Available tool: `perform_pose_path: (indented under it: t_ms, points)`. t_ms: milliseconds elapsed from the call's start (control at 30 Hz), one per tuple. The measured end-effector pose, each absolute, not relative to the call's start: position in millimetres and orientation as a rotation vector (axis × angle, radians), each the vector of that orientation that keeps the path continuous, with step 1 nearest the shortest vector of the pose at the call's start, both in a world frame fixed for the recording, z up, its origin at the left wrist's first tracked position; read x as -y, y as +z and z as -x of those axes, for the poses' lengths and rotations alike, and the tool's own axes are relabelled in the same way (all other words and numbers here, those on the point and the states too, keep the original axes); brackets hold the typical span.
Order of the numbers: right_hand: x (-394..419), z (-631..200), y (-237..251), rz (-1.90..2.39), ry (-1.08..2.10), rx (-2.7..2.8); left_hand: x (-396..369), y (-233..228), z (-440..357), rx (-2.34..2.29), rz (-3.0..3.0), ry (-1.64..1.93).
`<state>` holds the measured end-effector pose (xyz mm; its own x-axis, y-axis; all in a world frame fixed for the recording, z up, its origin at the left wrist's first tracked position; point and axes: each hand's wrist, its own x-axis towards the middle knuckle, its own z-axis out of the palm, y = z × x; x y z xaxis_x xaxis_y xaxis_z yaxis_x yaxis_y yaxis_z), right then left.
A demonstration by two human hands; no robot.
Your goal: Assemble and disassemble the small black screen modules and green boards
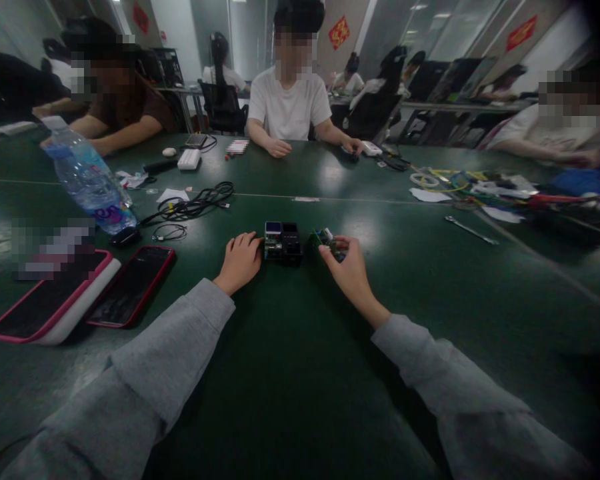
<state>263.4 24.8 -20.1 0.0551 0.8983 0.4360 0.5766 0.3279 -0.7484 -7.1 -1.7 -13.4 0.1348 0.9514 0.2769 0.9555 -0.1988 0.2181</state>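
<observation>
A small black electronic module with a bluish screen on its left half sits on the dark green table in front of me. My left hand rests against its left side, fingers curled on it. My right hand pinches a small green circuit board just right of the module. Both my arms are in grey sleeves.
Two phones in red and pink cases lie at the left, near a water bottle and a black cable bundle. A wrench and a clutter of wires lie at the right. Other people sit around the table's far side.
</observation>
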Motion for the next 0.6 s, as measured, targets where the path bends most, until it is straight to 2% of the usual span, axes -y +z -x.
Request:
perform_pose_path:
  t_ms: [100,333,600]
  points:
    - [-22.1,-261.7,-16.9,1.303,0.406,1.666,1.6,-13.3,7.0,1.983,2.356,-0.552]
    - [-25.0,-263.4,-17.9,1.342,0.634,1.498,0.6,-14.8,7.6,1.978,2.357,-0.555]
    - [-31.2,-270.5,-23.6,1.476,0.517,1.572,1.5,-12.9,7.7,1.972,2.37,-0.546]
